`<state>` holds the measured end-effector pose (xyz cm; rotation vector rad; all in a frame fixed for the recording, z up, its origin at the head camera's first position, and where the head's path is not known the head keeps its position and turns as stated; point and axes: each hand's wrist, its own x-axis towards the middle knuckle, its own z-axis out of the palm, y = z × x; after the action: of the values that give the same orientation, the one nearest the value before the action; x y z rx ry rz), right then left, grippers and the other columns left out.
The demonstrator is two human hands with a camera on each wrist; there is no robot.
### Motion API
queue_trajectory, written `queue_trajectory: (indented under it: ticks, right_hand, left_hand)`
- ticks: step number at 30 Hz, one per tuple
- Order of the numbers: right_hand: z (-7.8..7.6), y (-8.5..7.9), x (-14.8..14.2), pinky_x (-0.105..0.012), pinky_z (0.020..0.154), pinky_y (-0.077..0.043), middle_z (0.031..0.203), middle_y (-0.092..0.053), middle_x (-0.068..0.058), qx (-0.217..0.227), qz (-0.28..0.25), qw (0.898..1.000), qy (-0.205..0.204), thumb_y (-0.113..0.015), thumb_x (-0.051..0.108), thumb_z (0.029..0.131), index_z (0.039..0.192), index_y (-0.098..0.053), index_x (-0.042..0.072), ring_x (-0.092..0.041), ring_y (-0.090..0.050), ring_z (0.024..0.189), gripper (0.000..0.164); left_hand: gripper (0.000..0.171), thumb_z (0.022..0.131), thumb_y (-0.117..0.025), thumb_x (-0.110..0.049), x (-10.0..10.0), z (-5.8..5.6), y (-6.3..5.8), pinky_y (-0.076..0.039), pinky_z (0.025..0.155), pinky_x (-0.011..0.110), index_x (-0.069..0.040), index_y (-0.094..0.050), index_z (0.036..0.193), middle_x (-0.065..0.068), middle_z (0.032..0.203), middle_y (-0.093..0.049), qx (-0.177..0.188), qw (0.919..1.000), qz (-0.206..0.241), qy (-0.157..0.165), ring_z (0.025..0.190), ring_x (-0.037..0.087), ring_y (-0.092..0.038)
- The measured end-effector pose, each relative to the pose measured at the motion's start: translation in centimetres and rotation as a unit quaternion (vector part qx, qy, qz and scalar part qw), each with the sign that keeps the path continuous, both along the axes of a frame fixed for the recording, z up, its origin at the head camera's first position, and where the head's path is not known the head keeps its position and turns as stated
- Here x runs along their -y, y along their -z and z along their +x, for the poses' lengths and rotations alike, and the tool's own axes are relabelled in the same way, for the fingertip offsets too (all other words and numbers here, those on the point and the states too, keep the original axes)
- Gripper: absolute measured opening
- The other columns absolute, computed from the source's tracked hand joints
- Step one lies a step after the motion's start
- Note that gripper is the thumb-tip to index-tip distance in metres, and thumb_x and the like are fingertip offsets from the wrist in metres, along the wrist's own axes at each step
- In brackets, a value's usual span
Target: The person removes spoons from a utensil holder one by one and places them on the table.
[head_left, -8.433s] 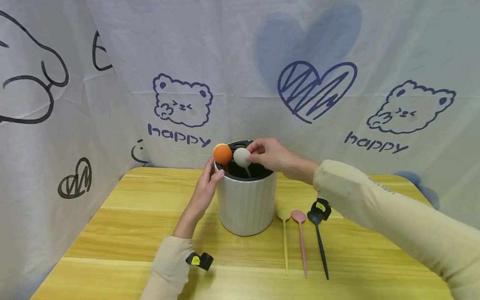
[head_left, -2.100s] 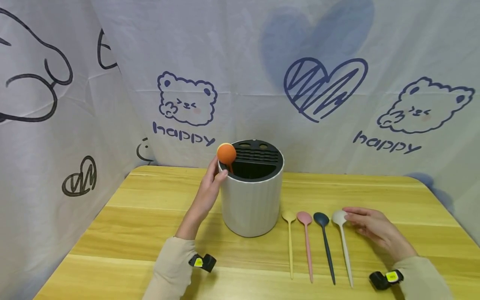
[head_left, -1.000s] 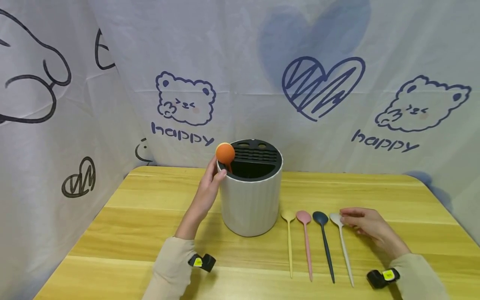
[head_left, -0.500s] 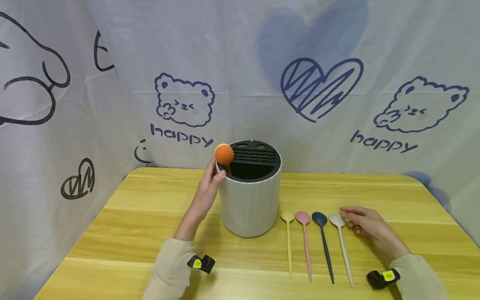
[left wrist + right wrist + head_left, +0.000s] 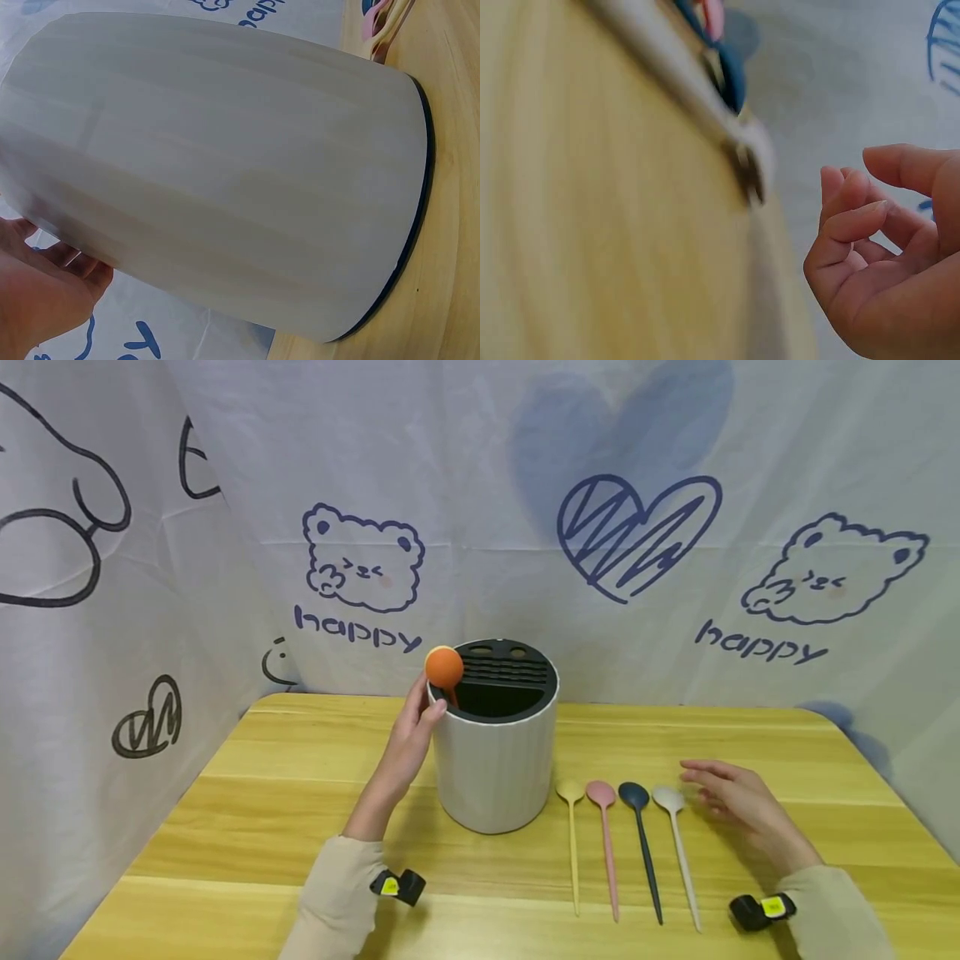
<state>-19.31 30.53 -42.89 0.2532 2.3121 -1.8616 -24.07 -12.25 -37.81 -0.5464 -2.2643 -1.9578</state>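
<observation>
A white ribbed utensil holder (image 5: 495, 768) with a black slotted top stands mid-table. My left hand (image 5: 408, 739) grips its left side near the rim, thumb at the front edge; the left wrist view shows curled fingers (image 5: 94, 274) against the wall. An orange spoon (image 5: 444, 668), a yellow edge showing behind its bowl, stands in the holder's left side. To the right, a yellow spoon (image 5: 570, 791), pink spoon (image 5: 601, 793), dark blue spoon (image 5: 634, 795) and white spoon (image 5: 668, 799) lie in a row. My right hand (image 5: 738, 797), loosely bent and holding nothing, hovers right of the white spoon's bowl.
Everything stands on a light wooden table (image 5: 247, 827). A white cloth (image 5: 480, 485) printed with hearts and bears hangs behind it and along the left. Each wrist wears a small black camera, the left camera (image 5: 397, 885) and the right camera (image 5: 761, 910).
My right hand took the white spoon from the holder and laid it right of the dark blue one. It has since let go and drawn slightly away. My left hand stays on the holder.
</observation>
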Motion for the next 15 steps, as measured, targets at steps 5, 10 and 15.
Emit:
queue_trajectory:
  ticks: [5, 10, 15]
  right_hand:
    - [0.8, -2.1, 1.7, -0.024, 0.061, -0.046, 0.100, -0.065, 0.010, -0.055, 0.002, 0.998, -0.029, -0.057, 0.028, 0.098, 0.129, -0.059, 0.004, -0.012, -0.055, 0.079, 0.039]
    - [1.7, -3.9, 3.8, -0.026, 0.066, -0.046, 0.100, -0.065, 0.009, -0.078, -0.023, 0.996, -0.042, -0.059, 0.028, 0.097, 0.118, -0.066, 0.016, -0.014, -0.055, 0.081, 0.025]
    - [1.7, -5.2, 6.4, -0.026, 0.064, -0.044, 0.104, -0.064, 0.002, -0.083, -0.018, 0.994, -0.067, -0.056, 0.023, 0.099, 0.128, -0.058, -0.001, -0.016, -0.054, 0.082, 0.038]
  left_hand:
    - [0.066, 0.099, -0.042, -0.035, 0.1, 0.1, -0.3, -0.020, 0.114, 0.049, -0.013, -0.015, 0.156, 0.011, 0.159, -0.016, -0.005, 1.0000, 0.003, -0.008, 0.143, 0.028, -0.021]
    - [0.066, 0.100, -0.042, -0.035, 0.0, 0.1, -0.4, -0.019, 0.114, 0.048, -0.013, -0.015, 0.156, 0.010, 0.160, -0.015, -0.006, 1.0000, 0.006, -0.003, 0.143, 0.027, -0.020]
    - [0.066, 0.100, -0.042, -0.035, -0.2, 0.2, 0.1, -0.018, 0.114, 0.048, -0.013, -0.014, 0.156, 0.009, 0.160, -0.013, 0.005, 0.9999, 0.011, -0.001, 0.144, 0.028, -0.018]
